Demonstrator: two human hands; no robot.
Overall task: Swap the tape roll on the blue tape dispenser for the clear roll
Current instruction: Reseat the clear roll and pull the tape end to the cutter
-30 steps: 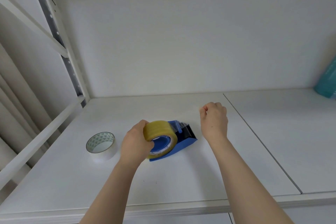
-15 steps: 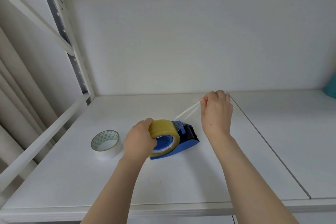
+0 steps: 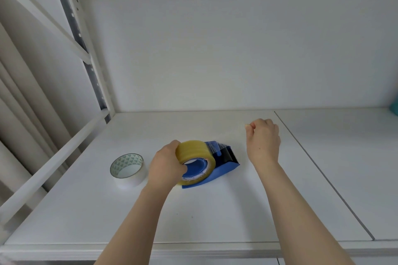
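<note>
Both bare forearms reach up from the bottom of the frame toward its middle. The left hand (image 3: pixel 167 166) curls around the near-left side of the yellowish tape roll (image 3: pixel 195 160), fingers wrapped on its outer face and thumb by the core, clamped on it where it sits in the blue tape dispenser (image 3: pixel 217 170) at the centre of the counter (image 3: pixel 215 211). The right hand (image 3: pixel 263 140), right of centre and raised beyond the dispenser, is closed in a loose fist with thumb and forefinger pinched together; whether tape is between them I cannot tell. The clear roll (image 3: pixel 127 169) lies flat just left of the left hand, apart from it. Open counter stretches on the right up to a seam (image 3: pixel 323 176), and toward the front edge.
</note>
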